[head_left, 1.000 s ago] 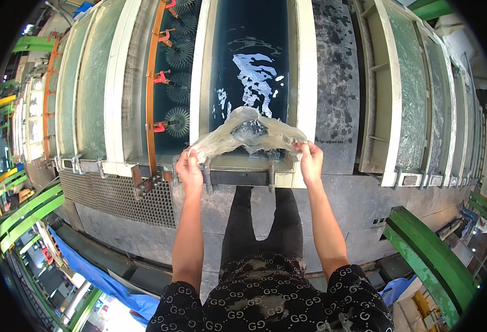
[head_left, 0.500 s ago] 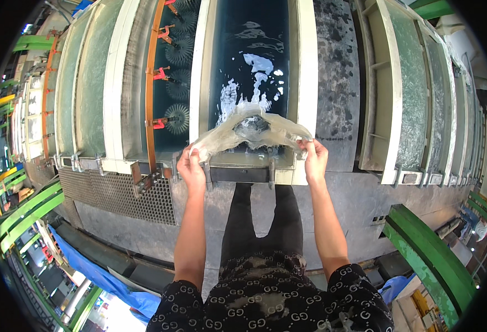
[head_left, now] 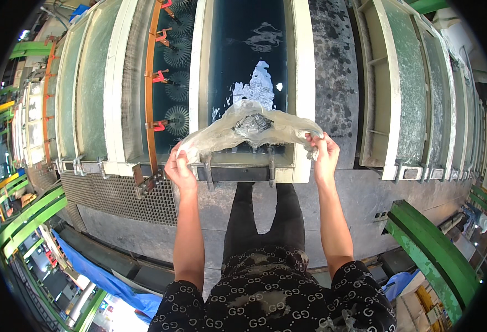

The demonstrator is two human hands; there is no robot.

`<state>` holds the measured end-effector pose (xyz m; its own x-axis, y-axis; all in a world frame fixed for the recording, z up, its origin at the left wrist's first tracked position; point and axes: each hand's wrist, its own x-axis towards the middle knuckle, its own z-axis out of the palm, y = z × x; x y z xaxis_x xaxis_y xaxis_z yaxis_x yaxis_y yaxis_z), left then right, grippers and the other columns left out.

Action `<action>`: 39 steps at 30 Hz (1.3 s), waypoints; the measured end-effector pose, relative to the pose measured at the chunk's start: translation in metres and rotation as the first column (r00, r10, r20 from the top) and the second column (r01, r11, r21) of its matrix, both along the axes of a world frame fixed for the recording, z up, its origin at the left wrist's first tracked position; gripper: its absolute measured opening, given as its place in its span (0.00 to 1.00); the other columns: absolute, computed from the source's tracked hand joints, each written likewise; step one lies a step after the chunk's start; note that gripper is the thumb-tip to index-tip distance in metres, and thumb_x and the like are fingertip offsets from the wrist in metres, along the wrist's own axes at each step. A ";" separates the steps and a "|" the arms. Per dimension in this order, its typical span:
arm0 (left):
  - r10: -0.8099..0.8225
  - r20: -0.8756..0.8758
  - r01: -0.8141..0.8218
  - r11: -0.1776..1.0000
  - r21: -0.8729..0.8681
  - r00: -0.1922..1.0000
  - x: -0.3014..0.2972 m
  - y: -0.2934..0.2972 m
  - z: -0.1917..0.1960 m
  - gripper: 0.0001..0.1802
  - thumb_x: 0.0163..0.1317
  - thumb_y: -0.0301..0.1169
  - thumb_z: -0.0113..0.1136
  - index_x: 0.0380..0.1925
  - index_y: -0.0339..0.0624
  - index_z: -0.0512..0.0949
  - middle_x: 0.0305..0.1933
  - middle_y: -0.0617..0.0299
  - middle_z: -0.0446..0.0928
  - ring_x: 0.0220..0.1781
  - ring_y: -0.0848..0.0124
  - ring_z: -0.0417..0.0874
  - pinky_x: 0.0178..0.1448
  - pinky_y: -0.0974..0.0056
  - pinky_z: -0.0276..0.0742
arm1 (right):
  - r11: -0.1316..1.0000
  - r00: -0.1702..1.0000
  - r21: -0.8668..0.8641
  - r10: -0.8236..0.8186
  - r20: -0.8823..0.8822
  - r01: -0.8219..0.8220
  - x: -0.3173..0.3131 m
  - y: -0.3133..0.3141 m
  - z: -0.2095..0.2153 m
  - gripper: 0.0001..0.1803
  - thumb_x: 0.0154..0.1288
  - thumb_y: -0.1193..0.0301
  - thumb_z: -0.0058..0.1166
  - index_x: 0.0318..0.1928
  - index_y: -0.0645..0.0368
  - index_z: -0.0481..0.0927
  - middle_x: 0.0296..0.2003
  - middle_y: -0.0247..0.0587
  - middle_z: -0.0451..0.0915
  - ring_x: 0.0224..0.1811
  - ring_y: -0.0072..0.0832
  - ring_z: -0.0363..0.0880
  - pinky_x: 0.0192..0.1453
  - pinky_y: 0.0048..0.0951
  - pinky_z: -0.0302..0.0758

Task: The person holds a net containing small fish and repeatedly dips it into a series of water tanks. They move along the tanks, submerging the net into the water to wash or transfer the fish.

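Both hands, left (head_left: 180, 166) and right (head_left: 323, 152), pinch the ends of a wet clear sheet (head_left: 249, 127), stretched above the near end of the dark tank (head_left: 249, 55), already lifted out, not yet set down

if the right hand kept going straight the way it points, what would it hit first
The right hand points away from the person, gripping one end of the wet translucent sheet. Straight on, it would probably pass over the white rim of the dark water tank, beside the speckled grey strip; depth is unclear.
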<state>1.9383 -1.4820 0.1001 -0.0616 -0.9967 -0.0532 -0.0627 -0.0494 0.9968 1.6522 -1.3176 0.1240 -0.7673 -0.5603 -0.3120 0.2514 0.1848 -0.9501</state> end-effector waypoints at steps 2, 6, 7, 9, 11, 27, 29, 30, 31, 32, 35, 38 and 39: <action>-0.001 0.005 0.001 1.000 -0.003 1.000 -0.001 0.000 0.001 0.17 0.61 0.32 0.52 0.37 0.26 0.78 0.40 0.56 0.79 0.39 0.72 0.78 0.46 0.69 0.72 | 1.000 1.000 0.002 -0.002 -0.001 0.002 0.000 -0.001 0.001 0.09 0.62 0.75 0.46 0.30 0.66 0.78 0.28 0.32 0.79 0.31 0.17 0.70 0.40 0.20 0.66; -0.005 0.000 0.005 1.000 -0.016 1.000 0.000 -0.001 -0.003 0.15 0.61 0.32 0.52 0.34 0.26 0.78 0.40 0.57 0.79 0.39 0.74 0.77 0.45 0.69 0.71 | 1.000 1.000 0.005 -0.004 0.007 0.004 0.002 -0.004 0.001 0.09 0.62 0.75 0.46 0.30 0.66 0.78 0.28 0.31 0.78 0.31 0.16 0.69 0.40 0.20 0.66; -0.006 -0.003 0.006 1.000 -0.020 1.000 0.000 -0.002 -0.004 0.15 0.62 0.32 0.52 0.33 0.26 0.78 0.40 0.57 0.79 0.39 0.74 0.76 0.45 0.70 0.71 | 1.000 1.000 0.002 -0.007 0.015 0.007 0.002 -0.004 0.001 0.09 0.62 0.75 0.46 0.30 0.66 0.78 0.28 0.31 0.78 0.31 0.16 0.69 0.40 0.20 0.66; -0.002 -0.007 0.002 1.000 -0.013 1.000 0.001 -0.001 -0.004 0.15 0.62 0.32 0.53 0.32 0.26 0.78 0.40 0.57 0.79 0.38 0.75 0.76 0.44 0.70 0.70 | 1.000 1.000 0.007 -0.002 0.021 0.001 0.002 -0.005 0.001 0.09 0.63 0.75 0.46 0.30 0.66 0.78 0.28 0.30 0.77 0.32 0.16 0.69 0.40 0.20 0.66; 0.006 -0.013 -0.006 1.000 -0.003 1.000 0.001 -0.001 -0.004 0.15 0.62 0.32 0.53 0.31 0.26 0.78 0.41 0.57 0.79 0.38 0.75 0.76 0.45 0.70 0.70 | 1.000 1.000 0.003 0.012 0.020 -0.012 0.001 -0.004 -0.001 0.09 0.63 0.74 0.46 0.30 0.65 0.78 0.28 0.32 0.78 0.33 0.17 0.71 0.42 0.20 0.66; -0.019 0.122 0.013 0.999 0.047 0.992 -0.001 0.003 -0.017 0.12 0.64 0.31 0.54 0.36 0.30 0.78 0.35 0.62 0.78 0.37 0.77 0.75 0.44 0.71 0.71 | 0.983 0.994 0.156 0.105 -0.035 -0.098 0.005 -0.009 -0.022 0.11 0.63 0.69 0.49 0.30 0.65 0.79 0.23 0.32 0.77 0.26 0.16 0.70 0.32 0.21 0.67; -0.028 0.192 0.010 0.995 0.096 0.981 -0.005 0.004 -0.018 0.12 0.64 0.31 0.54 0.34 0.31 0.79 0.32 0.63 0.78 0.34 0.78 0.74 0.41 0.71 0.70 | 0.961 0.990 0.240 0.141 -0.001 -0.137 0.006 -0.014 -0.024 0.12 0.63 0.69 0.50 0.32 0.66 0.80 0.25 0.33 0.79 0.27 0.16 0.71 0.34 0.21 0.68; -0.035 0.228 0.007 0.993 0.121 0.973 -0.006 0.006 -0.019 0.11 0.64 0.31 0.54 0.33 0.32 0.79 0.30 0.64 0.78 0.33 0.79 0.74 0.40 0.71 0.70 | 0.947 0.987 0.280 0.159 0.023 -0.159 0.008 -0.016 -0.025 0.12 0.63 0.69 0.50 0.33 0.66 0.80 0.26 0.33 0.80 0.30 0.17 0.73 0.38 0.21 0.68; -0.041 0.260 0.003 0.989 0.146 0.965 -0.009 0.007 -0.022 0.11 0.64 0.31 0.54 0.32 0.32 0.79 0.29 0.65 0.78 0.32 0.80 0.73 0.38 0.71 0.70 | 0.929 0.983 0.321 0.177 0.046 -0.182 0.009 -0.019 -0.026 0.12 0.63 0.69 0.50 0.35 0.67 0.81 0.28 0.34 0.81 0.32 0.18 0.74 0.41 0.22 0.69; -0.020 0.309 -0.018 0.992 0.122 0.951 -0.012 0.009 -0.026 0.12 0.63 0.32 0.56 0.30 0.33 0.79 0.24 0.61 0.77 0.27 0.77 0.73 0.34 0.68 0.69 | 0.910 0.978 0.362 0.202 0.043 -0.204 0.011 -0.022 -0.029 0.14 0.62 0.67 0.51 0.36 0.67 0.82 0.27 0.34 0.80 0.31 0.18 0.74 0.39 0.22 0.70; -0.044 0.540 0.002 0.997 0.078 0.841 -0.019 0.015 -0.036 0.13 0.61 0.35 0.57 0.30 0.33 0.79 0.22 0.54 0.77 0.24 0.68 0.75 0.33 0.63 0.70 | 0.820 0.931 0.510 0.354 -0.095 -0.260 0.013 -0.036 -0.020 0.18 0.60 0.61 0.53 0.34 0.68 0.80 0.23 0.50 0.80 0.26 0.33 0.78 0.35 0.35 0.73; -0.129 0.625 0.053 0.989 0.139 0.770 -0.023 0.019 -0.071 0.16 0.61 0.38 0.56 0.28 0.32 0.77 0.23 0.43 0.76 0.26 0.52 0.77 0.35 0.55 0.71 | 0.797 0.912 0.500 0.409 -0.033 -0.339 0.019 -0.044 -0.042 0.20 0.59 0.59 0.52 0.33 0.69 0.78 0.26 0.58 0.79 0.29 0.43 0.79 0.38 0.37 0.73; -0.178 0.650 0.066 0.979 0.193 0.739 -0.025 0.020 -0.080 0.17 0.61 0.38 0.55 0.28 0.32 0.76 0.24 0.42 0.76 0.27 0.50 0.77 0.36 0.55 0.71 | 0.813 0.908 0.467 0.417 -0.047 -0.348 0.024 -0.047 -0.041 0.20 0.58 0.60 0.52 0.32 0.69 0.78 0.25 0.59 0.78 0.29 0.41 0.79 0.38 0.38 0.73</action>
